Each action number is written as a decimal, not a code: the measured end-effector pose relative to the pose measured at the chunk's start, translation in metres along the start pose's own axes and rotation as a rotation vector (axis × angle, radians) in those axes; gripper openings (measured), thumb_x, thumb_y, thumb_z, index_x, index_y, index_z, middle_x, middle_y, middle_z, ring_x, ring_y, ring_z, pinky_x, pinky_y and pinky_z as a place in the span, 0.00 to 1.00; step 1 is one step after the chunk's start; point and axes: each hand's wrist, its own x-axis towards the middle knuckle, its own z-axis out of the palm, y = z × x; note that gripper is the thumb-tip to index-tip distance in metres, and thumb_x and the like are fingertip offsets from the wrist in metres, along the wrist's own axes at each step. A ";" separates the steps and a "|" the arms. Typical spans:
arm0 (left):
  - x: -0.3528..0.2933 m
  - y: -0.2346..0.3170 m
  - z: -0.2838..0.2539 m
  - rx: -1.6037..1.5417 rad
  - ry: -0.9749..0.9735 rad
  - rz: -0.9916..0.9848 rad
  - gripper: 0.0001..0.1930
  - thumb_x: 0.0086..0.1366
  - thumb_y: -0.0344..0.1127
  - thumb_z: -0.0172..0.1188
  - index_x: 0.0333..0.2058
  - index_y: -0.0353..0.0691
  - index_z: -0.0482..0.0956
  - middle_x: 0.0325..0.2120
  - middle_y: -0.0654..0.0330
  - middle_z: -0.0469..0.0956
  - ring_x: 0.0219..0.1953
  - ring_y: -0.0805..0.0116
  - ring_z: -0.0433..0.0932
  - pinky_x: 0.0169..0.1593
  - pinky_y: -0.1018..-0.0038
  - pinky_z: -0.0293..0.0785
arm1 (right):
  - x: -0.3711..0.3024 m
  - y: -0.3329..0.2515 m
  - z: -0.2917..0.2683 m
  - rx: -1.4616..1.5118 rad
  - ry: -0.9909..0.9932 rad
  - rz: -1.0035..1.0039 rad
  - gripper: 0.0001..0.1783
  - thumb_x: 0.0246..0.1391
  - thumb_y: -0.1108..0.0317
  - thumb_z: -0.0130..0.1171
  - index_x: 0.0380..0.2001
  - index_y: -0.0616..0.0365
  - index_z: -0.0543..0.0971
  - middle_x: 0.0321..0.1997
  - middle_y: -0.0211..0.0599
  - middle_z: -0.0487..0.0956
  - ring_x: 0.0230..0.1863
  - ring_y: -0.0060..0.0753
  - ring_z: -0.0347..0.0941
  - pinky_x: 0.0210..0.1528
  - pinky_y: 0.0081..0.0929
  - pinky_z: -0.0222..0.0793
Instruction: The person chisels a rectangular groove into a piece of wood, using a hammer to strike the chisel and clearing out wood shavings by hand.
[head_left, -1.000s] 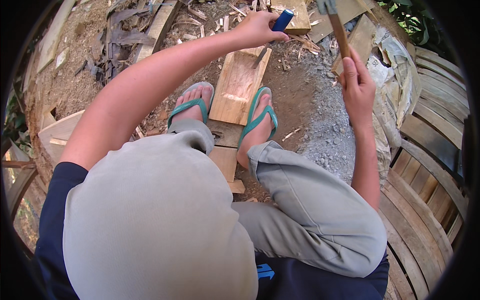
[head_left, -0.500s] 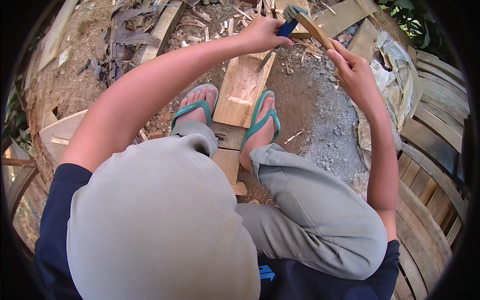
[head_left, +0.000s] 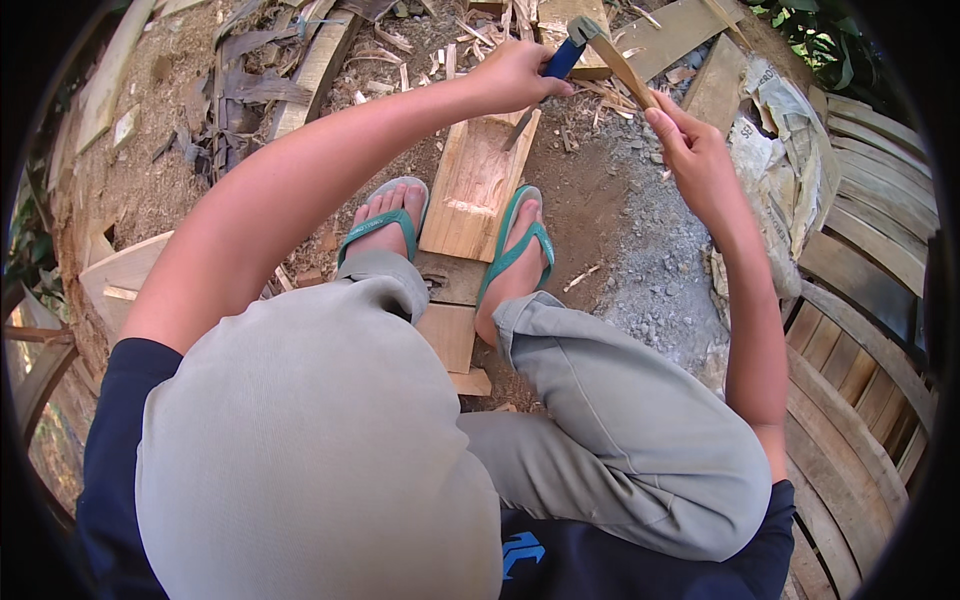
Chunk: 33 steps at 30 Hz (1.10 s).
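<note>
My left hand (head_left: pixel 515 78) is closed round a chisel (head_left: pixel 564 60) with a blue handle. Its metal blade slants down into a shallow recess cut in a pale wooden block (head_left: pixel 464 228). In my right hand (head_left: pixel 692 155) is the wooden handle of a hammer (head_left: pixel 622 72). The grey hammer head meets or nearly meets the top of the chisel handle; I cannot tell if they touch. The block lies on the ground between my feet, which wear green flip-flops (head_left: pixel 526 250), and the recess has a rough, splintered near end.
Wood chips and offcuts lie beyond the block. More boards (head_left: pixel 450 335) sit under and nearer than it. Grey gravel (head_left: pixel 665 270) and a torn paper sack (head_left: pixel 775 150) are at the right, beside slatted wooden furniture (head_left: pixel 850 400). Dark scraps (head_left: pixel 262 85) and planks lie far left.
The view has shifted slightly. Both hands keep their grips, and the hammer head stays at the top of the chisel, with little other visible movement.
</note>
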 end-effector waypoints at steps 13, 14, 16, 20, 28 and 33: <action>0.006 0.001 0.000 -0.003 -0.006 -0.008 0.13 0.65 0.41 0.70 0.32 0.35 0.82 0.21 0.66 0.78 0.24 0.78 0.73 0.30 0.72 0.70 | -0.029 -0.002 0.023 -0.064 0.082 -0.009 0.25 0.70 0.53 0.55 0.64 0.55 0.76 0.27 0.43 0.78 0.28 0.26 0.71 0.36 0.28 0.70; 0.003 -0.005 0.000 -0.016 0.012 -0.027 0.19 0.61 0.48 0.72 0.36 0.36 0.84 0.22 0.55 0.82 0.26 0.63 0.82 0.35 0.66 0.75 | -0.036 -0.004 0.030 -0.001 0.100 -0.025 0.25 0.71 0.53 0.54 0.64 0.55 0.75 0.26 0.41 0.77 0.28 0.24 0.70 0.34 0.27 0.69; -0.005 -0.021 -0.003 -0.005 0.049 -0.036 0.20 0.61 0.49 0.72 0.36 0.36 0.84 0.23 0.54 0.82 0.27 0.62 0.83 0.36 0.65 0.75 | -0.046 -0.007 0.044 0.126 0.133 -0.059 0.25 0.72 0.54 0.52 0.65 0.55 0.74 0.24 0.35 0.74 0.26 0.21 0.67 0.32 0.25 0.66; 0.007 -0.009 0.008 -0.020 0.076 -0.017 0.21 0.60 0.51 0.72 0.38 0.35 0.84 0.23 0.54 0.82 0.27 0.62 0.83 0.36 0.64 0.76 | -0.040 0.021 0.046 0.256 0.058 -0.020 0.26 0.74 0.53 0.48 0.67 0.56 0.73 0.23 0.24 0.65 0.24 0.15 0.60 0.28 0.22 0.60; 0.010 -0.006 -0.003 0.043 -0.046 -0.076 0.17 0.64 0.44 0.69 0.40 0.34 0.84 0.27 0.59 0.84 0.30 0.74 0.82 0.38 0.71 0.77 | -0.028 0.033 0.055 0.649 0.007 0.294 0.28 0.73 0.48 0.48 0.67 0.53 0.71 0.20 0.19 0.64 0.15 0.11 0.56 0.15 0.17 0.52; 0.013 -0.006 0.000 0.059 -0.009 -0.041 0.17 0.65 0.44 0.69 0.41 0.34 0.83 0.29 0.57 0.85 0.31 0.72 0.83 0.38 0.70 0.77 | -0.002 0.037 0.022 0.278 0.205 -0.079 0.27 0.72 0.51 0.53 0.67 0.53 0.74 0.20 0.18 0.66 0.20 0.12 0.59 0.23 0.19 0.52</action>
